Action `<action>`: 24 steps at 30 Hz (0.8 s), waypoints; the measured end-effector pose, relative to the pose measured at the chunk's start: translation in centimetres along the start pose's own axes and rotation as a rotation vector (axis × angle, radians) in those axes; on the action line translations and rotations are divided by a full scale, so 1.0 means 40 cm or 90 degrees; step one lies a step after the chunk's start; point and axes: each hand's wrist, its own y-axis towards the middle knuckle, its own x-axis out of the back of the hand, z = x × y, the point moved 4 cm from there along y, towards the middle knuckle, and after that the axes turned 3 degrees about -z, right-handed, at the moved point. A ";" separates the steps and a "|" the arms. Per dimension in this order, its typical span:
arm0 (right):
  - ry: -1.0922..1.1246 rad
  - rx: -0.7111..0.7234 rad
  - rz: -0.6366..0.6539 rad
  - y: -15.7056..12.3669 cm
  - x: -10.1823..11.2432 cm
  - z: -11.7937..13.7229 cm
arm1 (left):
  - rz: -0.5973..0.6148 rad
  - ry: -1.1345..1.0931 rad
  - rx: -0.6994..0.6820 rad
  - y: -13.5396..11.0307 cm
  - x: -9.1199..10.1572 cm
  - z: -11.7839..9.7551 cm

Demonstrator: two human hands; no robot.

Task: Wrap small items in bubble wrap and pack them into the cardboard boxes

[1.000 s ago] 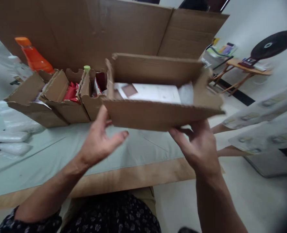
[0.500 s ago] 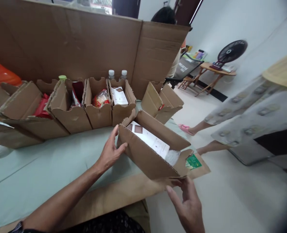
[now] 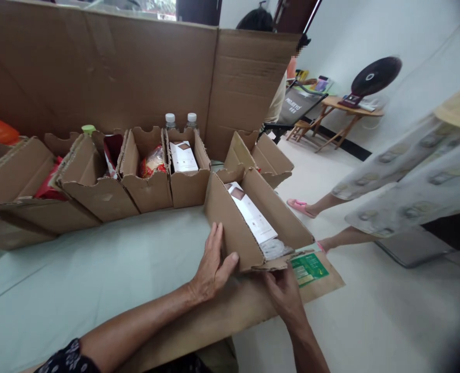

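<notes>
A narrow open-topped cardboard box [image 3: 235,233] stands at an angle near the table's front edge. Inside it lie a white carton [image 3: 253,215] with a brown square print and, at the near end, a clear plastic-wrapped item [image 3: 274,248]. My left hand [image 3: 214,267] rests against the box's left side, fingers stretched and thumb apart. At the box's near lower edge, my right hand [image 3: 284,290] has its fingers closed on the cardboard; the fingertips are partly hidden by the front flap.
Several similar cardboard boxes [image 3: 148,191] stand in a row, holding red packets and a white carton [image 3: 183,157]. Behind them are two capped bottles [image 3: 191,122] and a tall cardboard screen [image 3: 136,77]. A person's legs [image 3: 370,207] are at the right, near a fan [image 3: 373,77].
The box has turned, its near end now closer to me. My right hand has moved up onto its near edge, and my left hand has slid nearer along its side.
</notes>
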 end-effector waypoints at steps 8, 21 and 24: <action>-0.019 -0.049 0.035 0.088 -0.028 0.062 | -0.012 -0.001 -0.014 0.064 0.018 0.006; -0.180 0.012 -0.027 0.049 0.016 0.034 | 0.037 0.037 -0.086 0.022 -0.006 -0.019; -0.213 0.025 -0.062 -0.006 0.039 0.011 | 0.053 0.046 -0.097 -0.032 -0.017 -0.023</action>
